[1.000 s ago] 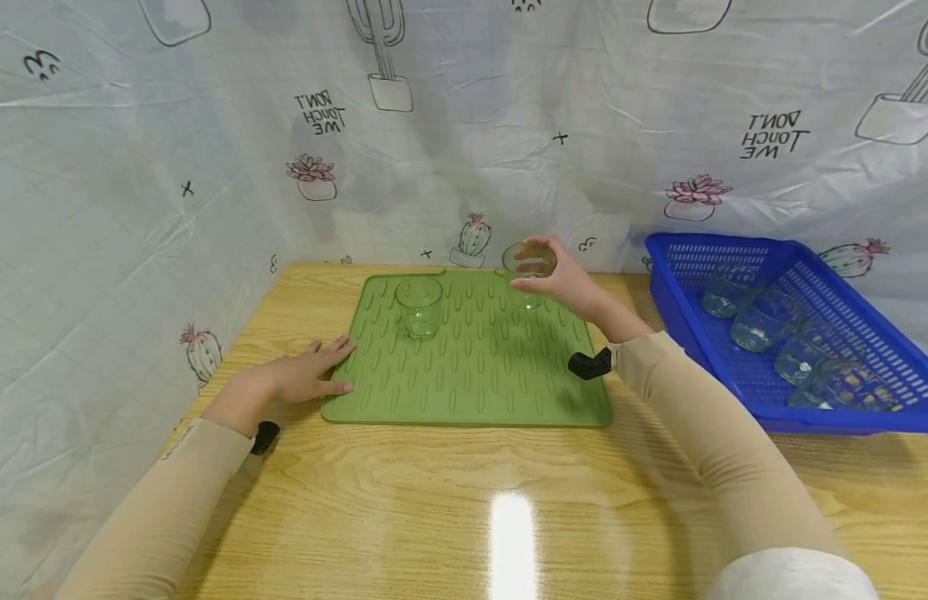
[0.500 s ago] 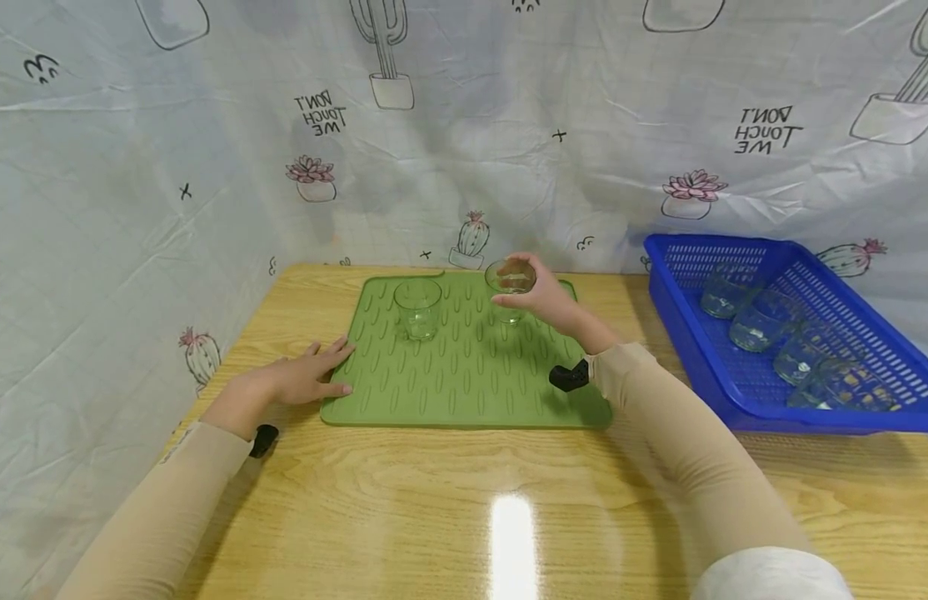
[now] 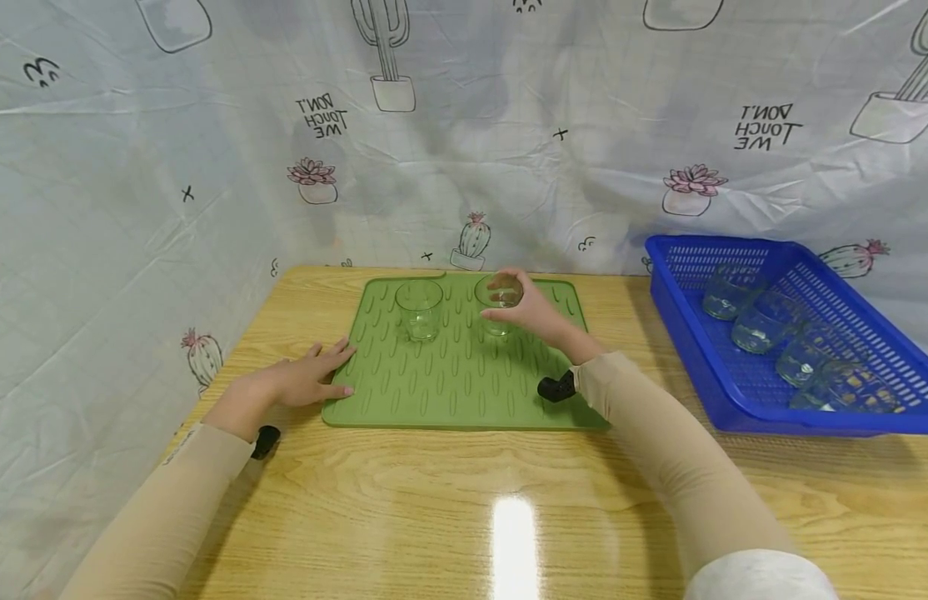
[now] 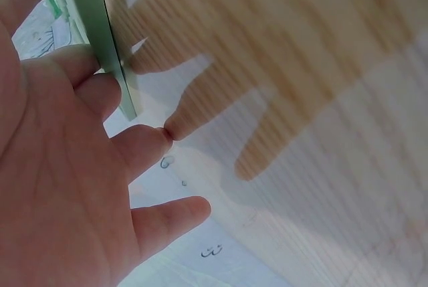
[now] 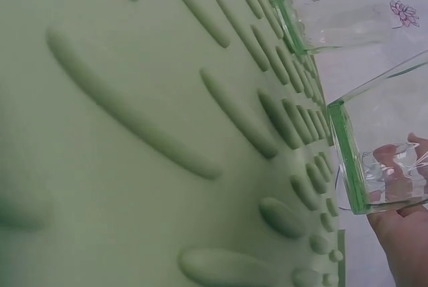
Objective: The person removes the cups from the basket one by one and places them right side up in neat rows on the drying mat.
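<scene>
A clear drinking glass (image 3: 497,326) is upright over the back middle of the green ridged mat (image 3: 464,392). My right hand (image 3: 535,312) grips it from the right, thumb in front and fingers behind. In the right wrist view the base of this glass (image 5: 349,156) is very near the mat; whether it touches is unclear. A second clear glass (image 3: 420,312) stands upright on the mat to its left. My left hand (image 3: 306,377) lies with spread fingers at the mat's left edge, thumb and fingertips on it, as the left wrist view also shows.
A blue plastic basket (image 3: 689,346) stands at the right of the wooden table (image 3: 404,508), with several clear glasses (image 3: 764,321) inside. A printed cloth (image 3: 449,167) hangs behind the mat and along the left side.
My right hand has carried its glass leftward and down, nearer the standing glass and the mat. The left hand has stayed in place.
</scene>
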The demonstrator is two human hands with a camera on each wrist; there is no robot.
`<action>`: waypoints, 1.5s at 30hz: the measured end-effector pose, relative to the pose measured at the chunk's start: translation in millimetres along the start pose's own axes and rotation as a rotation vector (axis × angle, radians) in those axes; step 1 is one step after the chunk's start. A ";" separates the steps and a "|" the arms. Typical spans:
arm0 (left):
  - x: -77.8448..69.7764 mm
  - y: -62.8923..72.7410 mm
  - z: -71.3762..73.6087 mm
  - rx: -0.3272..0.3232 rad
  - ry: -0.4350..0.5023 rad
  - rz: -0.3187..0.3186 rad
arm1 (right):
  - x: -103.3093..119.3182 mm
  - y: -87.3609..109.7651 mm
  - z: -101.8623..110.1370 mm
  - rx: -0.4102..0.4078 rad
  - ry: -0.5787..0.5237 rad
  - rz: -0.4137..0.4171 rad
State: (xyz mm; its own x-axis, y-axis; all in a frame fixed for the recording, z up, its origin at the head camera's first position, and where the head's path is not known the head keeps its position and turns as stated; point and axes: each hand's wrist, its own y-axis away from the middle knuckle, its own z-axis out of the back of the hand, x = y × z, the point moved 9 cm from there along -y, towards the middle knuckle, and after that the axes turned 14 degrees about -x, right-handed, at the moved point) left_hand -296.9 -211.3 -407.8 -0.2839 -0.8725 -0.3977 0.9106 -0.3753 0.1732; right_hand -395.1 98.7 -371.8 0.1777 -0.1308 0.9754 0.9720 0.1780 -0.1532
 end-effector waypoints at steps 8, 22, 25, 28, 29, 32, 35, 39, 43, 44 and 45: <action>0.1 -0.3 -0.2 -0.006 -0.008 -0.001 | -10.7 -7.0 -3.0 -0.018 -0.012 -0.018; 1.7 -1.1 -1.0 -0.007 -0.012 -0.003 | -14.9 -6.3 -12.7 -0.035 -0.039 -0.023; 1.8 -1.0 -0.8 -0.010 -0.020 -0.004 | -14.4 -6.1 -16.5 -0.035 -0.035 -0.014; 1.7 -1.0 -0.5 -0.011 -0.023 -0.006 | -14.2 -6.4 -18.4 -0.043 -0.033 -0.012; 1.8 -1.2 -0.7 -0.011 -0.022 -0.005 | -14.6 -6.8 -18.8 -0.045 -0.031 -0.011; 1.5 -1.5 -0.1 -0.013 -0.017 -0.006 | -15.0 -7.5 -18.3 -0.059 -0.025 -0.011; 1.8 -2.2 -0.6 -0.014 -0.014 -0.003 | -15.6 -7.5 -17.7 -0.065 -0.016 -0.018; 1.6 -2.2 -0.1 -0.015 -0.013 -0.005 | -16.9 -6.5 -17.5 -0.065 -0.014 -0.032; 1.2 -2.2 -0.3 -0.014 -0.008 -0.006 | -17.3 -5.5 -17.5 -0.061 -0.016 -0.040; 1.1 -2.3 -0.4 -0.014 -0.005 -0.006 | -17.4 -5.3 -17.5 -0.059 -0.013 -0.042; 1.0 -2.3 -0.3 -0.016 -0.004 -0.005 | -17.3 -5.1 -17.5 -0.058 -0.011 -0.043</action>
State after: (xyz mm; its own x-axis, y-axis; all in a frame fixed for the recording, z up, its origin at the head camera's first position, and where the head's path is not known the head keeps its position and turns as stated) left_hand -299.2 -211.2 -408.9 -0.2897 -0.8717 -0.3952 0.9137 -0.3748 0.1572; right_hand -400.5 82.9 -390.6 0.1344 -0.1265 0.9828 0.9860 0.1156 -0.1200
